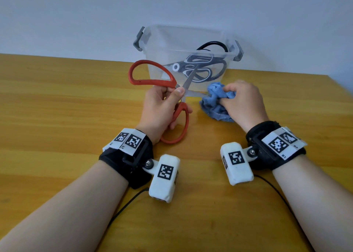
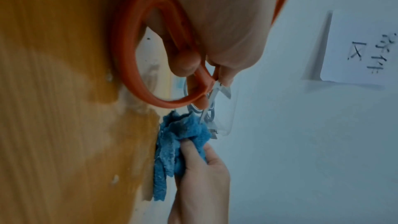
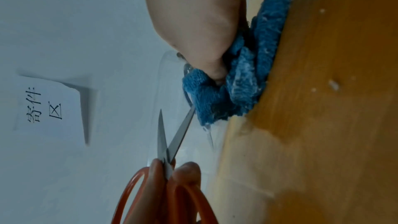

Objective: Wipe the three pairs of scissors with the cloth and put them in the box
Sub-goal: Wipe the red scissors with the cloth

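My left hand (image 1: 162, 104) grips the red-handled scissors (image 1: 152, 76) near the pivot, thumb on top, with the blades spread apart. One blade (image 3: 181, 134) runs into the crumpled blue cloth (image 1: 215, 101), which my right hand (image 1: 240, 103) clutches against the wooden table (image 1: 57, 118). The other blade (image 3: 161, 134) points free towards the box. The clear plastic box (image 1: 162, 41) stands just behind both hands. Two pairs of black-handled scissors (image 1: 198, 68) lie inside it. The wrist views show the red scissors (image 2: 129, 67) and the cloth (image 2: 172, 142) close together.
The box has grey latches (image 1: 140, 40) on both ends and stands near the table's far edge, against a pale wall. A white paper sign (image 3: 47, 105) with black writing hangs on that wall. Cables (image 1: 126, 206) trail from both wrist cameras across the near table.
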A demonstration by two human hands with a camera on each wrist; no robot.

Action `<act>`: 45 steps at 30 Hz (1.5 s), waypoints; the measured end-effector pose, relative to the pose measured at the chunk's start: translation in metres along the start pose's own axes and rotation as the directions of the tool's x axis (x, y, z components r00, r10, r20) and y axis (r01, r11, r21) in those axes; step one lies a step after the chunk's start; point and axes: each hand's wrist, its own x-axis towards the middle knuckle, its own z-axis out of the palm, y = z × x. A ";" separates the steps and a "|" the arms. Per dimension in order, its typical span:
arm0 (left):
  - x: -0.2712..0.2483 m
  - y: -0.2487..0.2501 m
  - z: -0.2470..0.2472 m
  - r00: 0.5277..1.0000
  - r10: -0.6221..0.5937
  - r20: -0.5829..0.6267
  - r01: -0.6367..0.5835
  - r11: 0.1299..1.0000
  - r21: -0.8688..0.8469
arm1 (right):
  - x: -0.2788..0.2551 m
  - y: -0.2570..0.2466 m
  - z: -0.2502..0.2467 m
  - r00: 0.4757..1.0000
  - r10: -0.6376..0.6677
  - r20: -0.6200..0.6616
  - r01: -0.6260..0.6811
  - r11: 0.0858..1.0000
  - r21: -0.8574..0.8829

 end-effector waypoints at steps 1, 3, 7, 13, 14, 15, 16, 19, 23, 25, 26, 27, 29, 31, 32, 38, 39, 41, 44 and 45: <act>0.000 0.000 0.000 1.000 0.007 -0.002 -0.007 1.000 0.008 | 0.000 0.001 -0.002 0.999 0.029 -0.027 -0.028 0.999 0.030; 0.000 0.000 -0.001 1.000 0.007 -0.020 -0.007 1.000 0.021 | 0.001 -0.001 -0.003 0.994 0.049 -0.101 -0.040 0.995 0.095; 0.000 0.000 -0.001 1.000 -0.001 -0.026 0.001 1.000 0.004 | 0.003 -0.008 -0.009 0.952 -0.018 -0.305 0.066 0.987 0.148; -0.001 0.001 0.000 0.999 -0.032 -0.011 0.032 0.999 -0.010 | 0.001 -0.032 -0.017 0.886 -0.258 -0.386 0.334 0.932 0.144; 0.000 0.001 -0.001 0.999 -0.041 -0.014 0.041 0.999 -0.006 | 0.000 -0.036 -0.017 0.897 -0.301 -0.324 0.364 0.919 0.153; 0.000 0.000 -0.001 0.999 -0.047 -0.018 0.047 0.999 -0.004 | -0.002 -0.041 -0.016 0.912 -0.337 -0.234 0.379 0.910 0.166; 0.000 0.000 -0.001 0.999 -0.050 -0.021 0.050 0.999 -0.003 | -0.005 -0.046 -0.014 0.923 -0.363 -0.129 0.381 0.908 0.174; 0.000 0.000 0.000 0.998 -0.058 -0.037 0.058 0.998 -0.003 | -0.010 -0.054 -0.006 0.919 -0.385 0.077 0.365 0.910 0.195; 0.000 0.000 -0.001 0.997 -0.076 -0.027 0.076 0.997 0.009 | -0.010 -0.054 -0.001 0.938 -0.346 0.032 0.332 0.919 0.213; -0.001 0.000 -0.001 0.997 -0.077 0.007 0.077 0.997 0.023 | -0.009 -0.052 0.002 0.956 -0.291 0.016 0.281 0.933 0.224; -0.001 0.000 -0.001 0.997 -0.071 0.020 0.070 0.997 0.035 | -0.008 -0.051 0.003 0.963 -0.270 0.018 0.259 0.939 0.228; -0.002 0.000 -0.001 0.998 -0.061 0.028 0.059 0.997 0.047 | -0.008 -0.051 0.004 0.967 -0.255 0.025 0.243 0.944 0.221; -0.003 0.001 -0.002 0.999 -0.032 0.036 0.030 0.998 0.058 | -0.007 -0.051 0.005 0.971 -0.238 0.035 0.228 0.956 0.187; -0.004 0.001 -0.001 0.999 -0.011 0.037 0.009 0.999 0.050 | -0.005 -0.047 0.004 0.976 -0.217 0.036 0.210 0.968 0.138; -0.004 0.001 0.000 0.999 -0.008 0.031 0.007 0.999 0.043 | -0.004 -0.043 0.003 0.979 -0.199 0.044 0.194 0.976 0.097; 0.000 -0.002 -0.001 0.998 -0.035 -0.044 0.035 0.999 0.003 | 0.002 -0.014 -0.001 0.992 -0.043 0.115 0.052 0.996 -0.078; 0.000 -0.002 -0.001 0.998 -0.037 -0.060 0.036 0.999 -0.013 | 0.002 -0.012 -0.001 0.994 -0.030 0.104 0.039 0.995 -0.088; 0.000 0.001 -0.001 0.996 -0.051 -0.076 0.047 0.997 -0.059 | 0.002 -0.010 -0.001 0.997 -0.011 0.082 0.019 0.995 -0.100; -0.002 0.008 -0.003 0.993 -0.097 -0.063 0.086 0.983 -0.160 | 0.003 -0.007 -0.002 0.999 0.020 0.029 -0.019 1.000 -0.023; -0.003 0.009 -0.004 0.993 -0.104 -0.051 0.092 0.976 -0.199 | 0.004 -0.007 -0.004 0.999 0.042 0.006 -0.042 0.998 0.050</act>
